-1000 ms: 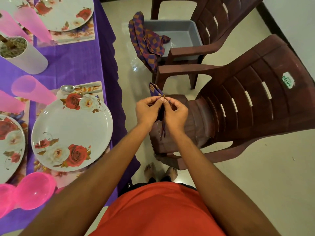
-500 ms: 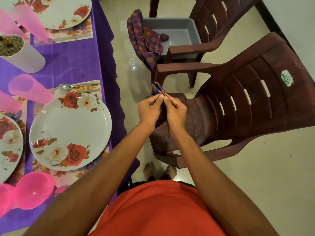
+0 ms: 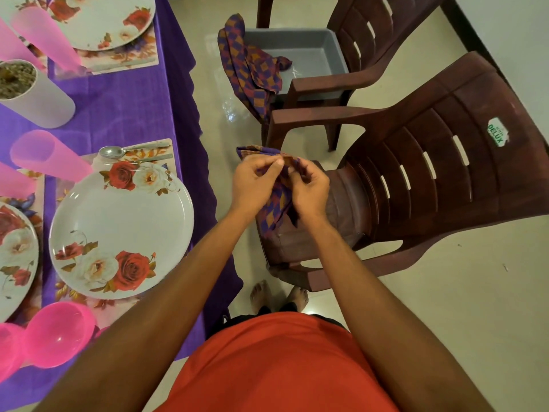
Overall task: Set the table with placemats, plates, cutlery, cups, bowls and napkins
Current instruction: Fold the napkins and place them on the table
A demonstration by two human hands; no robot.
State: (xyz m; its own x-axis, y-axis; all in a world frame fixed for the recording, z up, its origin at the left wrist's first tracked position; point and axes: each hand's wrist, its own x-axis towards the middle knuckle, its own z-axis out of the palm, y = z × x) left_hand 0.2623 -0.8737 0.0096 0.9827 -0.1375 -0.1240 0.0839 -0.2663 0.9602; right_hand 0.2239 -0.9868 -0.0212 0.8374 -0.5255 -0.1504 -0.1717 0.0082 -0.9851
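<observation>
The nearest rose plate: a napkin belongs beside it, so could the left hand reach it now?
Probably yes. The left hand is close beside the nearest rose plate, with nothing standing between them. It is busy, though, pinching the napkin together with the right hand.

Plain orange-red shirt [image 3: 276, 367], bare feet [image 3: 261, 294]

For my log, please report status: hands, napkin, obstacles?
Left hand and right hand both pinch purple-orange checked cloth napkin. Napkin held over brown plastic chair, not yet on purple-covered table. No obstacle.
</observation>
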